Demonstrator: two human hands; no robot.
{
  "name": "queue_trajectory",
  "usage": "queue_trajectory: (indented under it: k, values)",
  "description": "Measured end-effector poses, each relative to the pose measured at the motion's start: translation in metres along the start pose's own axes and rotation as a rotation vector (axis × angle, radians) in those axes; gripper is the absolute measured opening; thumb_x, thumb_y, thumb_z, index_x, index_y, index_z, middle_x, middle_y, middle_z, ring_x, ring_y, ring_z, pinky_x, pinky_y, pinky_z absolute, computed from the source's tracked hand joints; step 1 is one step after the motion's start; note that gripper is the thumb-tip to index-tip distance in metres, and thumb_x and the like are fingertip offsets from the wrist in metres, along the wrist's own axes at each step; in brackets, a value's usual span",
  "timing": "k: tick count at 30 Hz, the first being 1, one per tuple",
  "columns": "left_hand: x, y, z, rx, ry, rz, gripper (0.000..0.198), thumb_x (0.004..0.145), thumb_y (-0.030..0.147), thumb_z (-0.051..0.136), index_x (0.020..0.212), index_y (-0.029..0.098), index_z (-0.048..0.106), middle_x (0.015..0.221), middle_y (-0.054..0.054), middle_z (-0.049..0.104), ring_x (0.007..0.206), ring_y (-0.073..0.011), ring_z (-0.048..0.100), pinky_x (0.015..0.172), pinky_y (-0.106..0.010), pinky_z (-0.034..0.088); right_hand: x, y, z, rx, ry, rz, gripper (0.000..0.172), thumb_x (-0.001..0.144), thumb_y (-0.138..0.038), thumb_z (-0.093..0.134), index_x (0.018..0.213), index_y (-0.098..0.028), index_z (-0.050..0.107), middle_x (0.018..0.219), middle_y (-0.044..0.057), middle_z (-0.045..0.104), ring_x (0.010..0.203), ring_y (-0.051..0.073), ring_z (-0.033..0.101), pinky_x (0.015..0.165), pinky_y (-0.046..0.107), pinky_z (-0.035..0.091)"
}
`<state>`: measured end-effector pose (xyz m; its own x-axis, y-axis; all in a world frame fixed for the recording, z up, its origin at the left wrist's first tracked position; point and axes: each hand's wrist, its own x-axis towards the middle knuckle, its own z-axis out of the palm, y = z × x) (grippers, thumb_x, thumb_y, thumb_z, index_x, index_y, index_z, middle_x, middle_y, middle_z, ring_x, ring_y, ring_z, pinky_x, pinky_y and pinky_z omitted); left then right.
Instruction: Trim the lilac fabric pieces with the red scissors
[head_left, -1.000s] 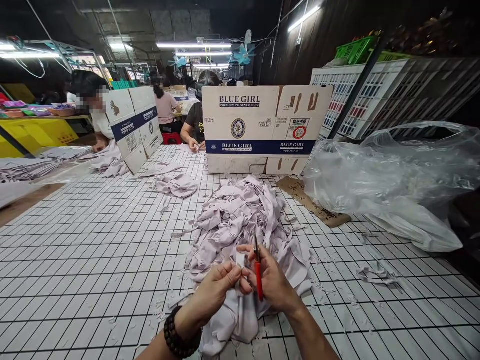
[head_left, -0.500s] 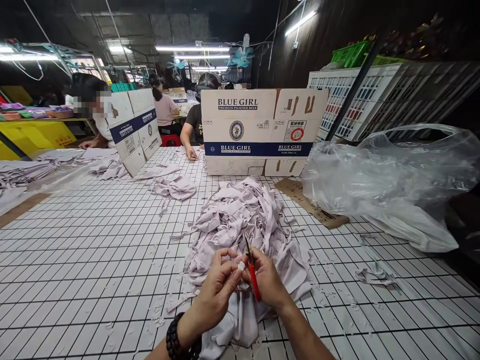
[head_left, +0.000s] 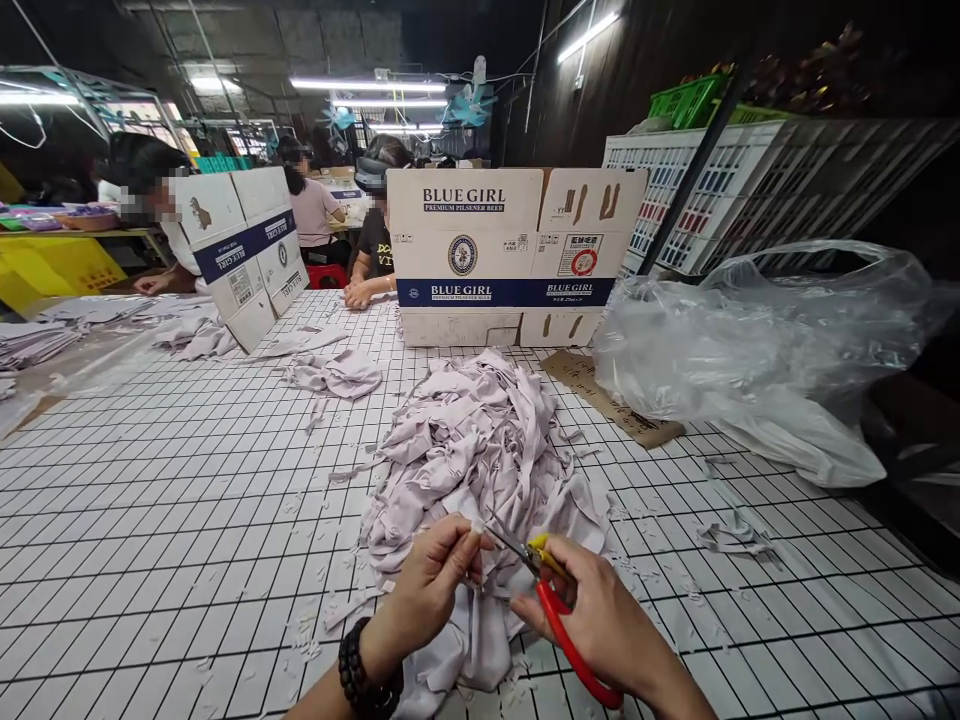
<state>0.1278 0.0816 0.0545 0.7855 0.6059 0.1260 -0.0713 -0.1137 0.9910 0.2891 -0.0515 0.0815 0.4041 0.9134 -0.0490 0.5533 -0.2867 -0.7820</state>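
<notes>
My left hand (head_left: pixel 431 585) pinches a small white tag on a pale lilac cloth piece (head_left: pixel 472 650) that hangs down toward me. My right hand (head_left: pixel 600 625) grips red-handled thread snips (head_left: pixel 551 610), their blades open and pointing left at the tag between my left fingertips. A black bead bracelet (head_left: pixel 364 675) circles my left wrist. Just beyond both hands lies a heap of the same lilac cloth pieces (head_left: pixel 484 440) on the white gridded table (head_left: pixel 150 500).
A Blue Girl cardboard box (head_left: pixel 517 255) stands behind the heap, another box (head_left: pixel 240 250) at the left. A big clear plastic bag (head_left: pixel 772 340) lies on the right, with a cardboard strip (head_left: pixel 607 400) beside it. Other people work at the far side. Cloth scraps (head_left: pixel 334 375) dot the table.
My right hand has swung down and right, tilting the snips from upright to nearly flat, blades toward the tag. My left hand stays pinched on the tag.
</notes>
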Motion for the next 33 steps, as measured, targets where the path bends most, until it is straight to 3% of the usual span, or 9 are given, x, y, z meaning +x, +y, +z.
queue_trajectory:
  k: [10, 24, 33]
  values:
    - [0.001, 0.001, 0.001, 0.113, -0.075, 0.100, 0.034, 0.100, 0.036, 0.039, 0.076, 0.017, 0.053, 0.069, 0.001, 0.050, 0.061, -0.0121, 0.048, 0.059, -0.024, 0.039, -0.001, -0.033, -0.001, -0.227, -0.047, 0.042, 0.021, 0.074, -0.037, 0.066, 0.078, -0.023, 0.050, 0.079, 0.000, 0.060, 0.071, 0.019, 0.056, 0.063, 0.029, 0.042]
    - [-0.001, 0.000, -0.002, 0.026, -0.126, 0.036, 0.031, 0.099, 0.038, 0.041, 0.086, 0.016, 0.058, 0.073, 0.000, 0.049, 0.064, -0.0117, 0.045, 0.061, -0.023, 0.038, 0.004, -0.032, -0.003, -0.240, -0.103, 0.043, 0.023, 0.076, -0.039, 0.062, 0.070, -0.024, 0.046, 0.066, -0.003, 0.054, 0.060, 0.015, 0.048, 0.055, 0.025, 0.035]
    - [-0.001, -0.002, -0.003, -0.018, -0.130, -0.029, 0.033, 0.098, 0.042, 0.042, 0.087, 0.016, 0.059, 0.072, 0.001, 0.049, 0.064, -0.0115, 0.046, 0.061, -0.023, 0.038, 0.004, -0.028, 0.002, -0.321, -0.059, 0.034, 0.024, 0.078, -0.039, 0.058, 0.066, -0.023, 0.044, 0.060, -0.004, 0.051, 0.055, 0.014, 0.043, 0.052, 0.024, 0.030]
